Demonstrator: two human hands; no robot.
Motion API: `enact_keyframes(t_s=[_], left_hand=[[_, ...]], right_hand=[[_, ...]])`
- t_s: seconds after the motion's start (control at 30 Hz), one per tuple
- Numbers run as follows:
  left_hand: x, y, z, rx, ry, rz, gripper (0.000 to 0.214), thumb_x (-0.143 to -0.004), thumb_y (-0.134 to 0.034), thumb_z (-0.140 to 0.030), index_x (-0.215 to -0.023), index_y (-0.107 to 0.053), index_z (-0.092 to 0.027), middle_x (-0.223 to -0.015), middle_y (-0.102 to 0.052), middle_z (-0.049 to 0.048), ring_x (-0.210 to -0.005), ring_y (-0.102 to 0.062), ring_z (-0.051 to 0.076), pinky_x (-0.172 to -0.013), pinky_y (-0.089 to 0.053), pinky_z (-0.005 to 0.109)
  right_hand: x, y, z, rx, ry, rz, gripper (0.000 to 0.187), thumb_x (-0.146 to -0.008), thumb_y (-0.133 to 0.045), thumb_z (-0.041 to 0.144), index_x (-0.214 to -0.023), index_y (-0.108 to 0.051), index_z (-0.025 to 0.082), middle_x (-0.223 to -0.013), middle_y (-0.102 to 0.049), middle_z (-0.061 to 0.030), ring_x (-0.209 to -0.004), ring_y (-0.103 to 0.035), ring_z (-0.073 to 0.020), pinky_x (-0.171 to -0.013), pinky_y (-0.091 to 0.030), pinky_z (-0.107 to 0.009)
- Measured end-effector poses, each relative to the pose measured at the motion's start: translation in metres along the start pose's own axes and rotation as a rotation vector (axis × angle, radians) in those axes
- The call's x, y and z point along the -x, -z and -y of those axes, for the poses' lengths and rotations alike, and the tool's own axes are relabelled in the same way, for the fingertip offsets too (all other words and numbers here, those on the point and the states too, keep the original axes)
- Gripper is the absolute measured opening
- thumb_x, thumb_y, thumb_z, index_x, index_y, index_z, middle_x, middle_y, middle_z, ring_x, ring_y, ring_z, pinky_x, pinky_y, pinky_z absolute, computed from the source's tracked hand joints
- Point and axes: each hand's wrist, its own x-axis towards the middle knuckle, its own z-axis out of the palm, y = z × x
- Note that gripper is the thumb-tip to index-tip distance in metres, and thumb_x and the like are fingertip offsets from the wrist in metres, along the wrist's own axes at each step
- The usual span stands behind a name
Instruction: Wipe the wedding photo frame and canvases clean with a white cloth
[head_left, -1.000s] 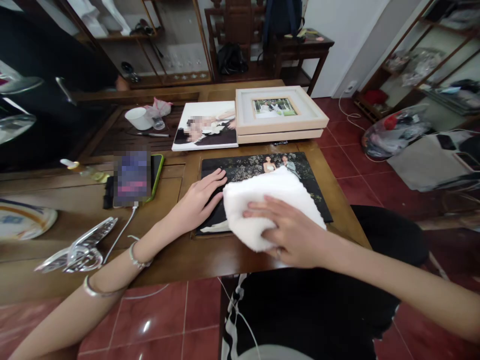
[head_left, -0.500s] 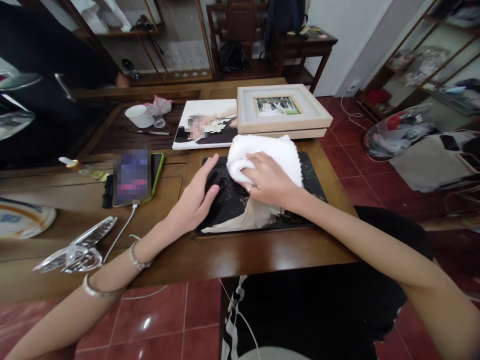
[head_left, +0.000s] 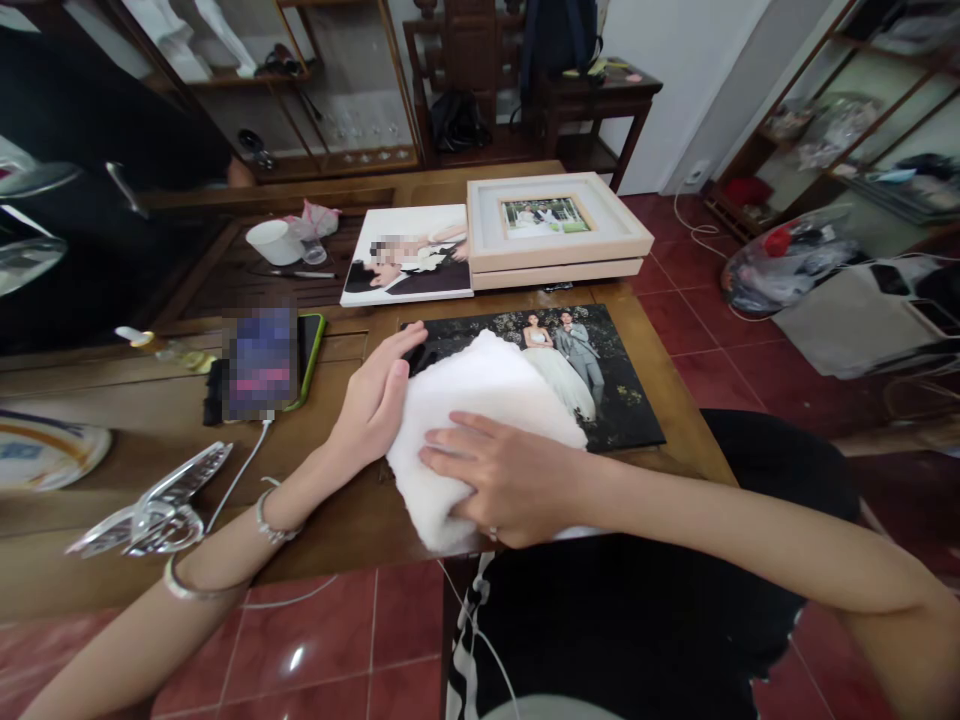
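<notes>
Change: white towel (head_left: 480, 395) has slid from the dark print's (head_left: 615, 400) far edge to its near-left corner, overhanging the table's (head_left: 360, 520) near edge.
Right hand (head_left: 499, 485): spread flat on the towel.
Left hand (head_left: 375, 400): flat, bracing the print's left edge.
Count: one towel; three pictures.

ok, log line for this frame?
left hand: flat on left edge of photo panel | right hand: palm down on white cloth | white cloth: covers its near-left corner
</notes>
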Motion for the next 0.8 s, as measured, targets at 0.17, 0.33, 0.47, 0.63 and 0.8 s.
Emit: enact_keyframes(t_s=[0.17,0.33,0.47,0.63,0.8], left_hand=[[0.000,0.001,-0.003,-0.101,-0.121,0.195,0.043,-0.104,-0.036,-0.035,-0.135,-0.056,-0.013,-0.150,-0.047,0.0149,-0.138,-0.046,0.026,-0.115,-0.038,0.045],[0.002,-0.002,0.002,-0.160,-0.187,0.353,0.046,-0.102,-0.042,-0.034,-0.143,-0.049,-0.015,-0.151,-0.045,0.0135,-0.142,-0.039,0.028,-0.117,-0.034,0.050],[0.003,-0.003,0.003,-0.171,-0.191,0.362,0.041,-0.101,-0.042,-0.032,-0.137,-0.057,-0.017,-0.144,-0.055,0.0119,-0.140,-0.042,0.029,-0.114,-0.037,0.054],[0.002,-0.003,0.003,-0.154,-0.183,0.356,0.040,-0.101,-0.043,-0.031,-0.136,-0.058,-0.018,-0.143,-0.056,0.0114,-0.139,-0.043,0.029,-0.113,-0.039,0.056],[0.003,-0.004,0.006,-0.140,-0.193,0.360,0.041,-0.101,-0.044,-0.031,-0.136,-0.058,-0.019,-0.143,-0.056,0.0109,-0.140,-0.042,0.029,-0.113,-0.038,0.056]], right_hand=[[0.032,0.011,0.013,-0.138,-0.107,0.001,0.012,-0.079,-0.063,0.023,-0.080,-0.073,0.017,-0.127,-0.064,-0.0155,-0.124,-0.054,-0.0293,-0.113,-0.035,-0.048],[0.069,0.020,0.011,-0.176,-0.323,-0.090,0.018,-0.081,-0.058,0.017,-0.091,-0.072,0.016,-0.128,-0.065,-0.0144,-0.124,-0.056,-0.0275,-0.111,-0.039,-0.048],[0.086,0.024,-0.008,-0.100,-0.509,-0.162,0.014,-0.082,-0.055,0.014,-0.075,-0.067,0.018,-0.125,-0.065,-0.0159,-0.118,-0.058,-0.0301,-0.102,-0.046,-0.047],[0.072,0.017,-0.047,-0.003,-0.692,-0.200,0.022,-0.091,-0.051,0.025,-0.072,-0.062,0.018,-0.086,-0.064,-0.0130,-0.093,-0.060,-0.0302,-0.081,-0.050,-0.043],[0.024,0.009,-0.080,-0.084,-0.706,-0.232,0.029,-0.097,-0.047,0.034,-0.082,-0.065,0.016,-0.083,-0.063,-0.0093,-0.088,-0.056,-0.0258,-0.081,-0.044,-0.037]])
